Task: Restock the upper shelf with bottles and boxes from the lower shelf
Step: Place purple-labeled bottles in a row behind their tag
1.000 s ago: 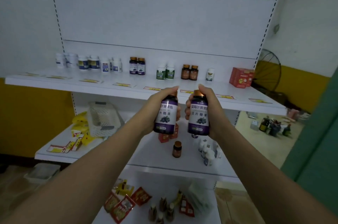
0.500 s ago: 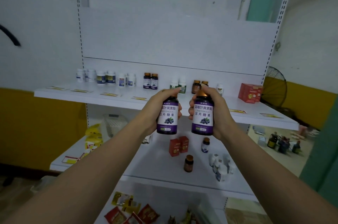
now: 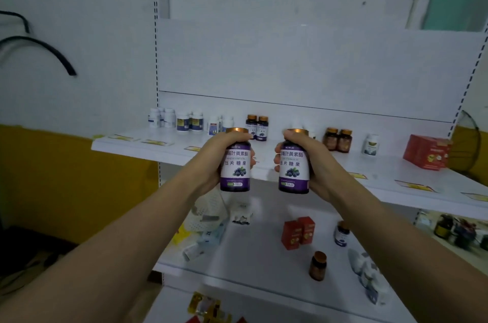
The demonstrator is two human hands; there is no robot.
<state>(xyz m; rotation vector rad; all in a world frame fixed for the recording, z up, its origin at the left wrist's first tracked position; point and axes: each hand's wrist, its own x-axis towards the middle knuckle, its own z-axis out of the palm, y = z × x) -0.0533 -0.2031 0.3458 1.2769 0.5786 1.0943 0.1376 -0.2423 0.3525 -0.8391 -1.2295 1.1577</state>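
Note:
My left hand (image 3: 208, 164) grips a purple-labelled bottle with a copper cap (image 3: 235, 164), upright, in front of the upper shelf (image 3: 169, 152). My right hand (image 3: 320, 167) grips a matching purple bottle (image 3: 293, 168) beside it. Both bottles hover level with the shelf's front edge, a gap between them. Two similar purple bottles (image 3: 257, 126) stand at the back of the upper shelf. The lower shelf (image 3: 253, 256) holds two red boxes (image 3: 298, 231), a brown bottle (image 3: 317, 266) and a small blue-labelled bottle (image 3: 342, 234).
White bottles (image 3: 182, 119), two brown bottles (image 3: 338, 139), a white bottle (image 3: 371, 144) and a red box (image 3: 426, 151) line the upper shelf's back. A white basket (image 3: 208, 213) and loose packets lie on the lower shelf's left. More bottles stand on the floor at right (image 3: 459, 233).
Both hands have risen with their bottles and drawn apart, widening the gap between them. My view has tilted up and shifted, so the shelves sit lower in frame.

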